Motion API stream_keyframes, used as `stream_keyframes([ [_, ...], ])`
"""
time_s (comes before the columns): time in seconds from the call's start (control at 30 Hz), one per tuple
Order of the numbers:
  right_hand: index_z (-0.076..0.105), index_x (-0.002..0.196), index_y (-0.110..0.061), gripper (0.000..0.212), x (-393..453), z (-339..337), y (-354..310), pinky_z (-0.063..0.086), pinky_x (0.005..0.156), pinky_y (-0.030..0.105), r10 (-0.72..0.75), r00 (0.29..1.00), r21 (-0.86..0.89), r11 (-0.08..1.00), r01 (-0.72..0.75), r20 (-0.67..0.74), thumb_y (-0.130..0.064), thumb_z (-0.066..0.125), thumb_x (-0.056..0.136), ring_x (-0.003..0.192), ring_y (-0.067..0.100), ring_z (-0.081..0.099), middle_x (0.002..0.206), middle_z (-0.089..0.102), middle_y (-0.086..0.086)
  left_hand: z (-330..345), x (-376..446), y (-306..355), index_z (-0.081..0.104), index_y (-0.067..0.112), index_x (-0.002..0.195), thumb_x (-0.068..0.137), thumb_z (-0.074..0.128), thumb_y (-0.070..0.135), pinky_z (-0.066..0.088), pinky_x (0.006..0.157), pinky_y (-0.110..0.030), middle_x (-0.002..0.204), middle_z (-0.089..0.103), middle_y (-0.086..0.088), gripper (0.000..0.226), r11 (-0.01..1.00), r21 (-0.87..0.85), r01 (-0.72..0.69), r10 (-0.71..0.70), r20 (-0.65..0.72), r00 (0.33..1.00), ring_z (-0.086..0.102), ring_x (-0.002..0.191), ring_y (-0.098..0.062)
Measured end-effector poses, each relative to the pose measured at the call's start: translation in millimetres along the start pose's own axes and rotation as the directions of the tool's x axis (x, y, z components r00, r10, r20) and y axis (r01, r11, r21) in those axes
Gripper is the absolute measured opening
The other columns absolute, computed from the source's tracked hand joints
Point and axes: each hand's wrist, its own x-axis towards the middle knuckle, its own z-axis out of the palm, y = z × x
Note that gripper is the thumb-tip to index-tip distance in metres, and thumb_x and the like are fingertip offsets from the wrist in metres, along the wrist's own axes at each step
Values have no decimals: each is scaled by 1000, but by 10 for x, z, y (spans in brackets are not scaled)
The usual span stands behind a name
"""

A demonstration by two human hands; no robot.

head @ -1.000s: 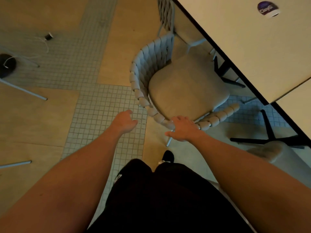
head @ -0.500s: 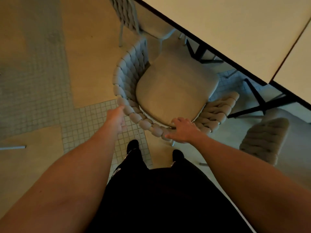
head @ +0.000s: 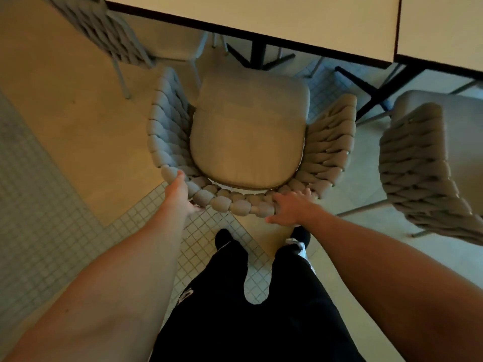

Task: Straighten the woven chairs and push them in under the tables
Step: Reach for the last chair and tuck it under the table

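A grey woven chair (head: 170,131) with a beige seat cushion (head: 248,129) stands right in front of me, its seat facing the pale table (head: 261,14). The front of the seat lies just short of the table's dark edge. My left hand (head: 180,194) grips the left part of the braided backrest rim. On the right part of the same rim, my right hand (head: 290,207) is closed over the braid. Both arms are stretched forward.
A second woven chair (head: 418,163) stands to the right, a third (head: 104,30) at the upper left beside the table. Black table legs (head: 258,56) stand under the tabletop ahead of the seat. A second tabletop (head: 441,24) adjoins on the right. My legs and shoes are just behind the chair.
The chair has turned from angled to square with the table. My left hand, free a second ago, has taken hold of the backrest rim; my right hand has stayed on it.
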Motion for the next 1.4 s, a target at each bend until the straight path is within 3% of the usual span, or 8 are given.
stream_keyframes([
  [0.2, 37, 151, -29, 76, -35, 15, -140, 21, 114, 59, -5, 999, -111, 994, 0, -43, -77, 43, 92, 133, 29, 50, 148, 51, 3, -11, 118, 31, 41, 18, 142, 100, 57, 42, 52, 82, -71, 141, 49, -18, 51, 990, 139, -33, 36, -24, 999, 54, 121, -44],
  [0.5, 41, 147, -29, 74, -333, 354, -448, 14, 113, 61, 36, 999, 8, 999, -36, -4, -76, 45, 90, 134, 32, 48, 143, 54, 2, -233, 14, -96, 41, 15, 146, 105, 48, 34, 50, 85, -65, 141, 52, -17, 46, 960, 280, -11, 38, -92, 995, 54, 125, -41],
  [0.73, 43, 146, -30, 71, -507, 534, -594, 11, 115, 62, 67, 997, 55, 996, -69, 28, -74, 48, 91, 136, 30, 47, 145, 54, 1, -340, -47, -178, 46, 14, 141, 106, 48, 30, 51, 73, -60, 133, 60, -17, 39, 949, 315, 6, 26, -99, 995, 60, 117, -39],
  [0.93, 49, 139, -34, 64, -463, 431, -348, 13, 115, 61, 69, 997, 58, 996, -71, 38, -75, 50, 89, 128, 28, 54, 134, 62, 0, -183, -16, -185, 41, 12, 144, 106, 48, 28, 53, 80, -68, 137, 55, -19, 42, 937, 350, -12, 38, -67, 997, 58, 119, -42],
  [1.13, 48, 138, -34, 63, -313, 218, 30, 15, 116, 62, 81, 997, 17, 997, -82, 14, -75, 50, 89, 130, 28, 53, 137, 59, 0, 134, 91, -102, 38, 17, 145, 104, 50, 27, 54, 60, -70, 141, 50, -19, 44, 919, 395, -19, 21, 0, 1000, 56, 119, -45],
  [1.33, 47, 138, -40, 63, -85, -42, 460, 18, 115, 61, 96, 995, -4, 995, -96, 5, -77, 50, 87, 132, 27, 52, 141, 56, -2, 573, 139, -6, 38, 16, 144, 105, 48, 21, 53, 69, -73, 146, 43, -19, 41, 911, 410, -41, 32, 31, 999, 50, 125, -48],
  [1.4, 47, 140, -40, 64, -16, -152, 594, 17, 115, 61, 96, 995, -10, 995, -96, 14, -76, 51, 88, 133, 28, 51, 141, 56, -2, 734, 144, 34, 38, 16, 144, 105, 48, 21, 54, 65, -72, 147, 43, -21, 40, 908, 416, -41, 26, 40, 999, 52, 124, -49],
])
